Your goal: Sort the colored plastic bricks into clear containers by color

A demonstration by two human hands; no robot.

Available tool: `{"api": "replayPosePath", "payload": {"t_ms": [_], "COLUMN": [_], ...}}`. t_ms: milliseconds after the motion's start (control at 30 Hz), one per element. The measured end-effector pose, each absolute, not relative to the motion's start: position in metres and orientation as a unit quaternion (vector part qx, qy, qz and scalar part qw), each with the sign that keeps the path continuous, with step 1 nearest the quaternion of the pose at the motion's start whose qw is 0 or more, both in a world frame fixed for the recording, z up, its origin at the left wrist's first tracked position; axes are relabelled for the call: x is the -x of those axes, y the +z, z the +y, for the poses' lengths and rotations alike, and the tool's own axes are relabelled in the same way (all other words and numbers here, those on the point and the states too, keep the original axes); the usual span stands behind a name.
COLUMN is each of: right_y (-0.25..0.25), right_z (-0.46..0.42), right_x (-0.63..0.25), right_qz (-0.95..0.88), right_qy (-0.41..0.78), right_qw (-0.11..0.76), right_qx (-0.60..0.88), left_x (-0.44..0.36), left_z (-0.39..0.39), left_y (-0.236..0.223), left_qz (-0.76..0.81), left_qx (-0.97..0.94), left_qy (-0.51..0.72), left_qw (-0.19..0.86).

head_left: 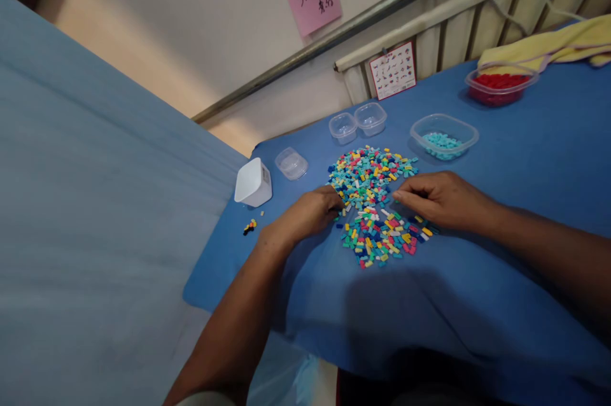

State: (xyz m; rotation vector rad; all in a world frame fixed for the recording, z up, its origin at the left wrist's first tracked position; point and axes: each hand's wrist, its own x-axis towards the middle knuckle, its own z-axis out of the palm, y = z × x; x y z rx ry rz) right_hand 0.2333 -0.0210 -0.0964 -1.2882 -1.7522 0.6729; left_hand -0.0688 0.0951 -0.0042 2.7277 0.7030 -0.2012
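A heap of small coloured bricks (pixel 372 202) lies on the blue cloth-covered table (pixel 525 158). My left hand (pixel 312 212) rests at the heap's left edge, fingers curled under and touching the bricks; what they hold is hidden. My right hand (pixel 442 199) lies palm down at the heap's right side, its fingers pressed together with the tips among the bricks; anything between them is too small to see.
A clear tub of turquoise bricks (pixel 443 137) and one of red bricks (pixel 499 84) stand behind. Two empty clear tubs (pixel 358 123), a clear lid (pixel 291 163) and a white box (pixel 252 182) sit left. A few loose bricks (pixel 249 226) lie near the edge. A yellow towel (pixel 558 43) lies by the radiator.
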Motion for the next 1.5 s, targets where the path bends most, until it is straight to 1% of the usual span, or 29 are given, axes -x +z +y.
{"api": "replayPosePath", "payload": {"t_ms": [233, 500, 733, 833, 933, 1033, 1200, 1367, 1500], "right_y": [-0.098, -0.097, -0.096, -0.095, -0.094, -0.094, -0.091, -0.087, -0.086], "right_z": [-0.021, -0.021, -0.021, -0.021, -0.021, -0.020, -0.018, -0.017, -0.017], "right_x": [-0.234, -0.233, -0.234, -0.234, -0.233, -0.232, -0.230, -0.231, -0.233], "right_qz": [-0.703, -0.707, -0.706, -0.709, -0.714, -0.719, -0.729, -0.728, -0.725], "right_qy": [0.268, 0.260, 0.268, 0.266, 0.262, 0.258, 0.247, 0.248, 0.262], "right_qw": [0.414, 0.416, 0.409, 0.409, 0.408, 0.406, 0.396, 0.392, 0.402], "right_qx": [0.512, 0.510, 0.512, 0.510, 0.506, 0.502, 0.500, 0.504, 0.495], "left_x": [0.074, 0.072, 0.067, 0.066, 0.058, 0.035, -0.034, -0.116, -0.158], "left_z": [0.094, 0.097, 0.102, 0.104, 0.105, 0.109, 0.121, 0.141, 0.154], "left_y": [-0.003, -0.009, -0.005, 0.000, 0.004, 0.007, 0.009, 0.004, -0.001], "left_qz": [0.252, 0.222, 0.257, 0.299, 0.355, 0.354, 0.279, 0.204, 0.189], "left_qx": [-0.954, -0.958, -0.949, -0.930, -0.894, -0.877, -0.897, -0.926, -0.949], "left_qy": [-0.073, -0.065, -0.097, -0.081, 0.005, 0.092, 0.156, 0.154, 0.145], "left_qw": [0.143, 0.169, 0.153, 0.199, 0.274, 0.310, 0.304, 0.276, 0.207]}}
